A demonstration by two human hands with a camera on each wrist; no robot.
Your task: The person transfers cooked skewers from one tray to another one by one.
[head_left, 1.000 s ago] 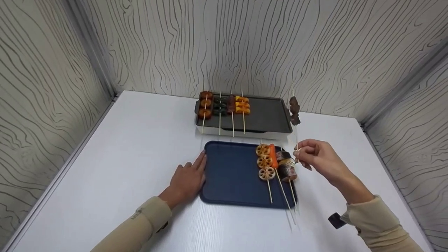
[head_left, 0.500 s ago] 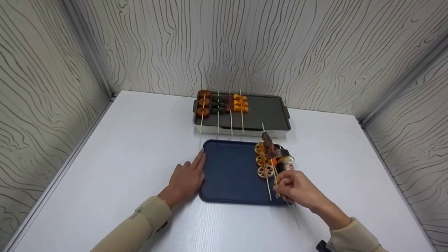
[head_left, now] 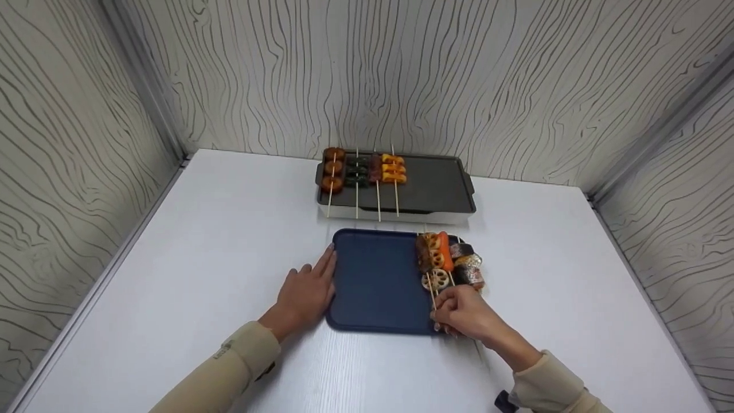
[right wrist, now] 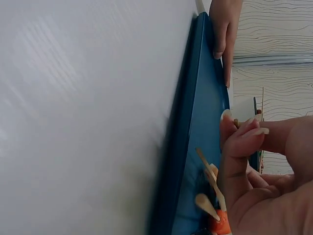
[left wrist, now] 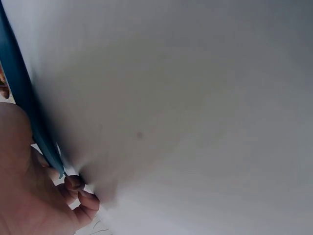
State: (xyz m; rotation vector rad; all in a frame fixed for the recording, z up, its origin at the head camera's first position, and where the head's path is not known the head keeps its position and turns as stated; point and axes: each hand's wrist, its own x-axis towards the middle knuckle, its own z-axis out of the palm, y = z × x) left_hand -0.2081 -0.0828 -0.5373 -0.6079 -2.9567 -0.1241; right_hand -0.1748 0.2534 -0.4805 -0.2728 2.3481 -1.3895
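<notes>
A skewer of brown pieces (head_left: 423,253) has swung left since half a second earlier, from over the orange skewer (head_left: 445,252) to the left edge of the lotus-root skewer (head_left: 437,279), in a person's right hand (head_left: 463,311). Thumb and fingers are pinched together on its bare stick, above the right side of a blue tray (head_left: 375,281); whether the brown pieces touch the lotus slices beneath cannot be told. A skewer of dark and silvery chunks (head_left: 470,268) lies just beside the orange one, along the tray's right edge. The left hand (head_left: 305,295) rests at the opposite edge, its index finger stretched along the rim and the other fingers partly hidden, in the same place as before. Behind the tray, four skewers lie side by side on a dark grill plate (head_left: 433,186): from left, round brown slices (head_left: 332,168), dark green pieces (head_left: 358,173), reddish pieces (head_left: 375,168) and yellow pieces (head_left: 394,172). Tray and grill plate share a white tabletop (head_left: 246,201), backed by wood-grain-patterned walls (head_left: 367,69).
</notes>
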